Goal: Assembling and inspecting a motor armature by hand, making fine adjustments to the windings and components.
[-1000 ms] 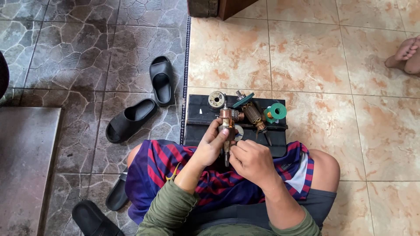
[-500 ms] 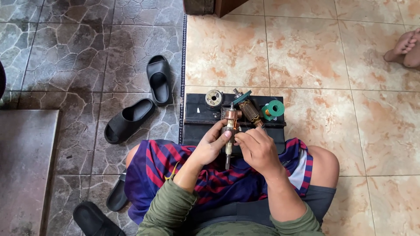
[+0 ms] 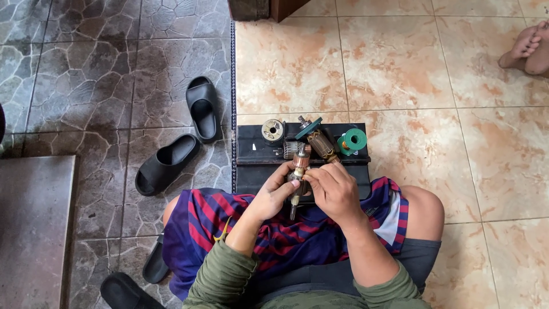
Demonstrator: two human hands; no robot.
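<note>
I sit on the floor and hold a small motor armature (image 3: 298, 166) upright between both hands, its copper end up and its steel shaft pointing down at my lap. My left hand (image 3: 273, 193) grips it from the left side. My right hand (image 3: 333, 189) closes around it from the right. Just beyond my hands lies a black tray (image 3: 251, 166). On it rest a second, larger armature (image 3: 318, 142), a silvery spool (image 3: 273, 130) and a green spool (image 3: 352, 141).
Two black slippers (image 3: 201, 106) (image 3: 167, 162) lie on the grey stone floor to the left, another (image 3: 123, 292) near my left side. A dark step (image 3: 31, 229) is at far left. Another person's bare feet (image 3: 529, 48) show at top right.
The armature and both hands have shifted slightly; my right hand has closed further over its side. The view has drifted a little.
</note>
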